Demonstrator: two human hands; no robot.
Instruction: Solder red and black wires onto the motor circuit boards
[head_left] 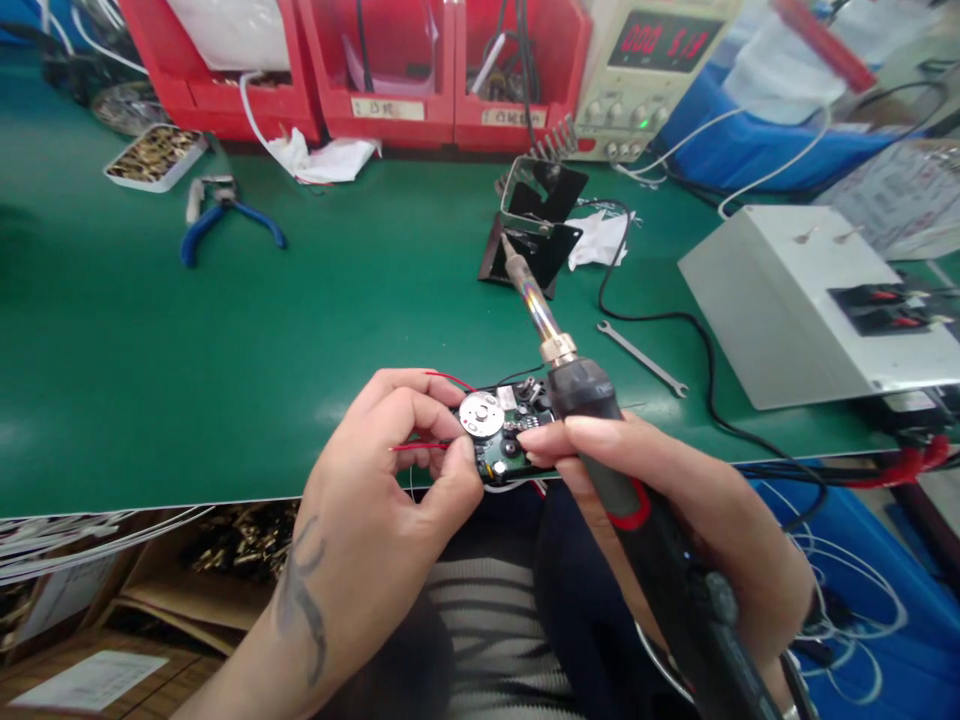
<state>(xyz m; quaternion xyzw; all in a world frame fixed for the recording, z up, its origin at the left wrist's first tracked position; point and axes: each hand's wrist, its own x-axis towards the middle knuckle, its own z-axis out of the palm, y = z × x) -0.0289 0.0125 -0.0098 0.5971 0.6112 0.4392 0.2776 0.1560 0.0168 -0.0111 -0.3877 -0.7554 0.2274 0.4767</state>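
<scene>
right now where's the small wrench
In the head view, the wrench lies right of the soldering iron, between it and the grey metal box.

Electronics assembly workshop. Green-topped workbench (pixel 360 280) carries a wire soldering-iron stand (pixel 536 215), a power supply (pixel 645 80) with red digits, pliers (pixel 225 212) and a wrench (pixel 642 359); 3 red parts bins (pixel 382 125) line its back.

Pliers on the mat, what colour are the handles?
Blue handles, seen best in the head view, the only one here.
</scene>
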